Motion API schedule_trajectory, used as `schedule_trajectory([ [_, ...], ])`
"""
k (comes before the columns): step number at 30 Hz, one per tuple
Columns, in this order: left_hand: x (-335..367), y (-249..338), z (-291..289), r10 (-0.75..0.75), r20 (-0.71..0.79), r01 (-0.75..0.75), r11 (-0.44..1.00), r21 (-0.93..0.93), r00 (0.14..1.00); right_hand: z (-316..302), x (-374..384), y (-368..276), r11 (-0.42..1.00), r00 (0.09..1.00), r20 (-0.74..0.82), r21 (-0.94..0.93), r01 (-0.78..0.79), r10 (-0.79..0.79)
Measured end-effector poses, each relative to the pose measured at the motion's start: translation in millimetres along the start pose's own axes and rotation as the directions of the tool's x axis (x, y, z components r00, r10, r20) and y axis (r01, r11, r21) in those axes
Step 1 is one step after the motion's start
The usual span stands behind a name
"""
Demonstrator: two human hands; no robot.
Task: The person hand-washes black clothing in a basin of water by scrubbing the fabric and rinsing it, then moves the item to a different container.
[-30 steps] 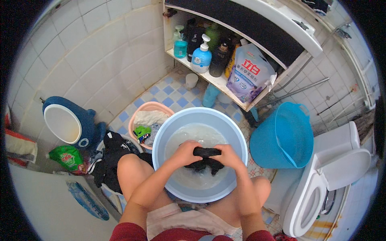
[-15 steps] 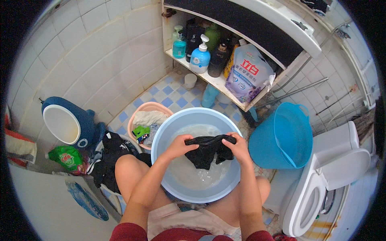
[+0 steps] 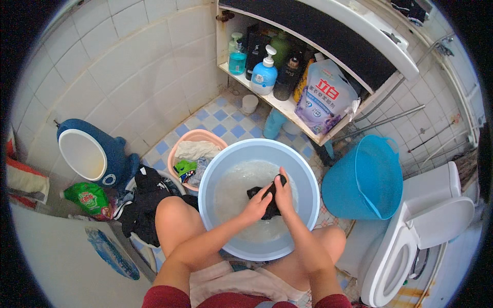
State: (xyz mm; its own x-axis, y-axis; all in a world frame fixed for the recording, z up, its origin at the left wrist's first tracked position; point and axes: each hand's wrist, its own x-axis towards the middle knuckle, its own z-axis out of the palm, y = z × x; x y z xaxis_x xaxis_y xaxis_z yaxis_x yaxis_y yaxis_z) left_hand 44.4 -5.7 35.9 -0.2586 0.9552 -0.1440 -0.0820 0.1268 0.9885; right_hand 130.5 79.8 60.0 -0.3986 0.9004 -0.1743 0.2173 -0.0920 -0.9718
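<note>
A light blue wash basin [image 3: 215, 169] with soapy water stands on the floor between my knees. A black garment [image 3: 271, 203] sits bunched in the water at the basin's middle. My left hand [image 3: 255, 205] grips its near side. My right hand [image 3: 284, 194] presses on it from the right, fingers pointing away from me. Both hands hold the cloth close together just above the water.
A pink basin [image 3: 192, 137] with pale and green laundry sits behind left. Dark clothes [image 3: 146, 197] pile by my left knee. A blue bucket [image 3: 367, 177] and a white toilet [image 3: 411, 241] stand right. A shelf [image 3: 287, 105] holds bottles and a detergent pouch [image 3: 324, 97].
The garment was held stretched above the basin between both hands. Now it is bunched low in the water and my hands have come together on it.
</note>
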Motion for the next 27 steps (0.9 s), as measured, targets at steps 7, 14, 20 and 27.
schedule_trajectory([
  [7, 28, -5, -18, -0.408, -0.129, 0.305, 0.825, -0.476, 0.904, 32, -53, 23, 0.949, 0.936, 0.264, -0.148, 0.278, -0.233],
  [14, 35, -70, -11, -0.206, -0.252, 0.091, 0.91, -0.405, 0.946, 32, -33, 22, 0.965, 0.942, 0.249, -0.078, 0.25, -0.224],
  [20, 14, -10, -3, -0.308, -0.147, 0.208, 0.858, -0.469, 0.94, 25, -24, 16, 0.996, 0.982, 0.173, 0.064, 0.069, -0.08],
  [27, 44, -30, -23, -0.27, -0.377, 0.117, 0.917, -0.381, 0.886, 43, -57, 21, 0.937, 0.92, 0.278, -0.133, 0.322, -0.277],
])
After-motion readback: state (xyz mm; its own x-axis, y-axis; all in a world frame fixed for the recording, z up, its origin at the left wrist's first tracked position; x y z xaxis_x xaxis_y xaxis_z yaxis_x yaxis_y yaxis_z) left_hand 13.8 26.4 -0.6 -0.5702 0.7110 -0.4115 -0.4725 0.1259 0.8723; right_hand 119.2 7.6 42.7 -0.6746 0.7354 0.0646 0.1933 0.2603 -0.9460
